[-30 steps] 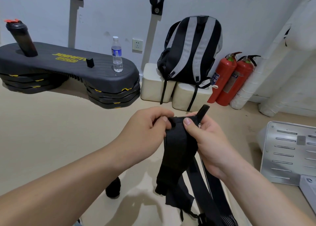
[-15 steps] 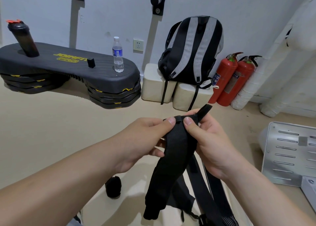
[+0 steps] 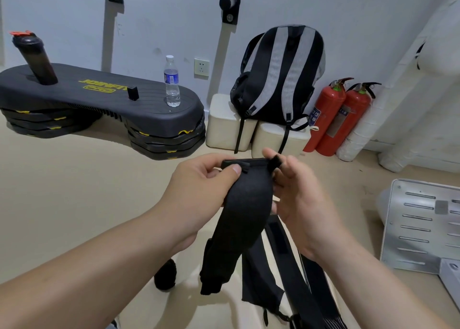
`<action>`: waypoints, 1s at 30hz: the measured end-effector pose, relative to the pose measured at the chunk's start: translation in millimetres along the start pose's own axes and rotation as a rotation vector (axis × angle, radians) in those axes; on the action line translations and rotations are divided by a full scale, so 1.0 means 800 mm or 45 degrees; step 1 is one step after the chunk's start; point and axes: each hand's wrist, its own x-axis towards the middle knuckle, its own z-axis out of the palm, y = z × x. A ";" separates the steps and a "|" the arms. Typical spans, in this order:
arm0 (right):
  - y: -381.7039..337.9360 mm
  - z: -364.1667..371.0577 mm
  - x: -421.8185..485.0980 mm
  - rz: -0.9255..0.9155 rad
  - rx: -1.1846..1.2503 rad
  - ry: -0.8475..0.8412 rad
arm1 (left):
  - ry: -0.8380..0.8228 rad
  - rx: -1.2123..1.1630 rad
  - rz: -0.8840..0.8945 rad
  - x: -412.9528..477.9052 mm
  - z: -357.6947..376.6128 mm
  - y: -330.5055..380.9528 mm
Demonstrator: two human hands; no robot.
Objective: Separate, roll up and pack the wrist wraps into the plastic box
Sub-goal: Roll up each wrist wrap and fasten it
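A person's left hand (image 3: 204,191) and right hand (image 3: 301,204) hold a black wrist wrap (image 3: 246,204) up above a beige floor (image 3: 74,191). The left thumb and curled fingers pinch its top left corner, and the slightly blurred right fingers pinch the top right corner beside a small loop. The wrap hangs down between the forearms with more black straps (image 3: 288,266) dangling behind it, and a striped backpack (image 3: 281,79) and two red fire extinguishers (image 3: 333,114) stand against the far wall.
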 end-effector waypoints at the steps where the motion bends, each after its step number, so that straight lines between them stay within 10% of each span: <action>1: -0.001 0.000 -0.002 0.009 0.057 -0.027 | -0.008 -0.008 -0.007 0.000 -0.001 0.000; 30: -0.009 -0.009 -0.007 0.103 0.169 -0.155 | -0.086 0.094 0.087 -0.011 0.002 -0.001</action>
